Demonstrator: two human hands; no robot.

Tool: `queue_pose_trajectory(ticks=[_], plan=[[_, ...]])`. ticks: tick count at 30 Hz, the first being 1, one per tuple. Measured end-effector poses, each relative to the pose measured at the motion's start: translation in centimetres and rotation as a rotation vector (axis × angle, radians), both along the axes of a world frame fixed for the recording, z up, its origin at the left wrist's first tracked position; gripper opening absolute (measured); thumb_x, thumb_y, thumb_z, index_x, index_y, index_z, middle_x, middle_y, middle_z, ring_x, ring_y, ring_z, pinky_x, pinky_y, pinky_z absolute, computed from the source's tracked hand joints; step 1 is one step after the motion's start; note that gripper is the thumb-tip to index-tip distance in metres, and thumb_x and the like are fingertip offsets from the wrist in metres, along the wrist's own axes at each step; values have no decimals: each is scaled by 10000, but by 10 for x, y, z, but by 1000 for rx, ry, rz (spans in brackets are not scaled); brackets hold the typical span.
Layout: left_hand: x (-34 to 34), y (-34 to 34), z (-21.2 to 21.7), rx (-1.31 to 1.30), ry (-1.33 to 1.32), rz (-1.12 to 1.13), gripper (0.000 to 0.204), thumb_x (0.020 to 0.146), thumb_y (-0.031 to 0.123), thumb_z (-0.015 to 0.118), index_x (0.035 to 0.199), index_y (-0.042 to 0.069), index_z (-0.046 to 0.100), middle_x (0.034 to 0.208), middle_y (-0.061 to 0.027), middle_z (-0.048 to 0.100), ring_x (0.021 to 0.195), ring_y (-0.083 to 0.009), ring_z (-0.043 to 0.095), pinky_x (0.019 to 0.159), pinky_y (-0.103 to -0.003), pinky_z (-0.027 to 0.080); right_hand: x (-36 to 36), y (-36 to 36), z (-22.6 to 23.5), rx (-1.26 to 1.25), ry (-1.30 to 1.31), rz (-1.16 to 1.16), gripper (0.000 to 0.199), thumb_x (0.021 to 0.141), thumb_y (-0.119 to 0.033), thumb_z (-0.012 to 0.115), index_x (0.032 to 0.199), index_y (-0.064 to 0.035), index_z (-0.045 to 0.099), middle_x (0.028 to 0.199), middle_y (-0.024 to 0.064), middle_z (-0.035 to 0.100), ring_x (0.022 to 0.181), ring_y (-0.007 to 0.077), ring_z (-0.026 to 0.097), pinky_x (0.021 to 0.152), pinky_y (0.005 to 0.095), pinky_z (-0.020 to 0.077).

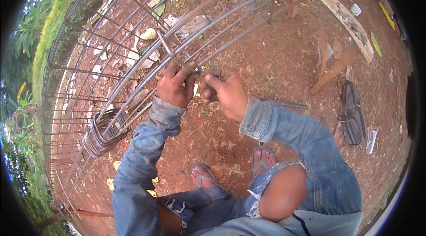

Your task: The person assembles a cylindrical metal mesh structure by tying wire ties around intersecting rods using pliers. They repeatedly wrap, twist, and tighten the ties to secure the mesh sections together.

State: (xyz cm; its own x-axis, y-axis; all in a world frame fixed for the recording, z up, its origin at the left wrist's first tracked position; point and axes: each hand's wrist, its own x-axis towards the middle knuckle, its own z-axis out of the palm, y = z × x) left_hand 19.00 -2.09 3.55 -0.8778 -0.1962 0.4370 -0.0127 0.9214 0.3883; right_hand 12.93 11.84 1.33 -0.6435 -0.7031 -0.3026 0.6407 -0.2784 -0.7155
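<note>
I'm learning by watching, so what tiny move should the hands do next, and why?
Maybe the left hand should steady the bent rod, since it and the right hand are close together, near where that rod crosses the long bars.

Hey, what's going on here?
Someone's left hand and right hand are close together at some long steel bars, fingers curled; any small thing between them is too hidden to tell. A bundle of bent steel hoops sits farther left along the bars.
</note>
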Motion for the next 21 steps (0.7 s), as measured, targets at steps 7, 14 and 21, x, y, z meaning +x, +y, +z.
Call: queue_pose_trajectory(ticks=[7,14,21], plan=[[1,0,-4,5,-13,10,162,701,-6,674,852,35,631,773,-104,564,673,-254,594,580,-352,483,27,-16,-16,-131,-181,-170,116,906,-123,521,974,-31,504,785,78,614,619,144,605,553,275,534],[3,5,-2,20,-26,47,208,708,-5,667,910,40,648,781,-103,563,673,-254,592,574,-347,474,31,-16,-35,-217,-225,-80,131,896,-170,550,955,-55,529,795,60,616,664,162,614,589,300,538],[0,2,-2,31,-31,7,204,719,-6,655,919,38,652,783,-104,579,651,-247,607,558,-334,481,13,-29,-87,-320,-154,113,172,860,-214,611,853,-46,578,803,75,636,689,167,630,640,306,546]])
